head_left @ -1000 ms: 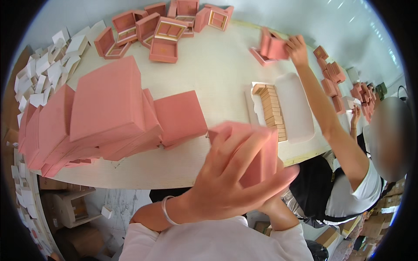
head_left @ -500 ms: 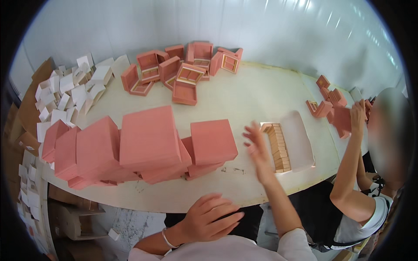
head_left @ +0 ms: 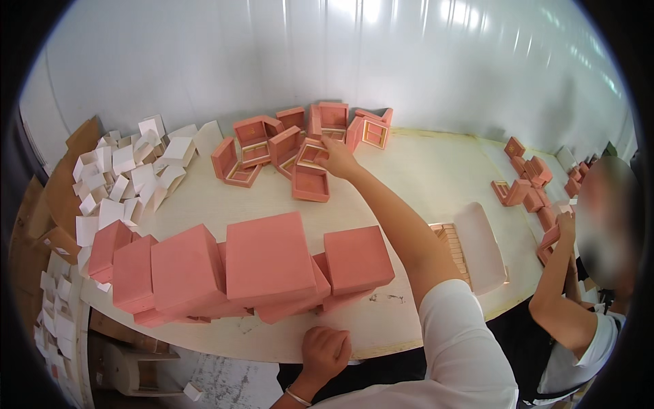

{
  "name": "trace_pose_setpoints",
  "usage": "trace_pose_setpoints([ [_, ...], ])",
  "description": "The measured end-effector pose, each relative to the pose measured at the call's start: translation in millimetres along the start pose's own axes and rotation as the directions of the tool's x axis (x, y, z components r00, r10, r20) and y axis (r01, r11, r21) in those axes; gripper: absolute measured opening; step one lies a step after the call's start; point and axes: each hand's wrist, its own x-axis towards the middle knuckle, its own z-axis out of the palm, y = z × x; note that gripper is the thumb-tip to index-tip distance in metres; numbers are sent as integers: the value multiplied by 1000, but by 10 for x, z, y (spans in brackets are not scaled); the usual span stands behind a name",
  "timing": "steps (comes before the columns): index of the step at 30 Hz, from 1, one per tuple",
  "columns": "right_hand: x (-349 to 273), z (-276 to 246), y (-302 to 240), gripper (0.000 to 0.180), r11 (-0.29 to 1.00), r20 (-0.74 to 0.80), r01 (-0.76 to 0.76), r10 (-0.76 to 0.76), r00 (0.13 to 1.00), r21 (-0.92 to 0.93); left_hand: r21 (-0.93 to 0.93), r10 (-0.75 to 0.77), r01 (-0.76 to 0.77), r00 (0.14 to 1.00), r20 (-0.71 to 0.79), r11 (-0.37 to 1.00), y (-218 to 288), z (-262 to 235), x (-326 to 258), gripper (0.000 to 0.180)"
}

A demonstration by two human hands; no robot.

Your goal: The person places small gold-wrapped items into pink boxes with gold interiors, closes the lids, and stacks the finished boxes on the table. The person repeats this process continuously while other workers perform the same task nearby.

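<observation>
My right hand (head_left: 338, 158) reaches across the table, its fingers closed on the upper edge of an open pink box (head_left: 311, 185). That box has a gold-rimmed insert in one half and lies at the front of a cluster of similar open pink boxes (head_left: 253, 151). Near the table's front edge, my left hand (head_left: 325, 351) is curled into a fist with nothing visible in it. Large closed pink boxes (head_left: 269, 255) stand stacked in a row between my left hand and the cluster.
White folded cartons (head_left: 126, 163) are heaped at the left. Right of my forearm, a white container (head_left: 480, 249) stands beside a row of small wooden-coloured pieces (head_left: 452, 249). Another person (head_left: 572, 307) works at the far right among more pink boxes (head_left: 538, 170).
My right hand has moved from beside the container, far and left, onto an open pink box. My left hand has closed from spread fingers into a fist. The view has shifted.
</observation>
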Motion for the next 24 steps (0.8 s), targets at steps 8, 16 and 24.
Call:
trace_pose_setpoints([
  [8, -268, -1386, 143, 32, 885, -274, -374, 301, 914, -278, -19, -2, 3, 1000, 30, 1000, -12, 66, 20, 7],
  [16, -2578, -2399, -766, 82, 611, -142, -306, 573, 807, 730, -347, -47, 122, 975, 218, 930, 396, -37, 246, 59],
  [24, -4313, -1263, -1501, 68, 71, 102, -280, 824, 557, 957, -363, -104, 245, 924, 367, 899, 571, 436, 168, 90],
])
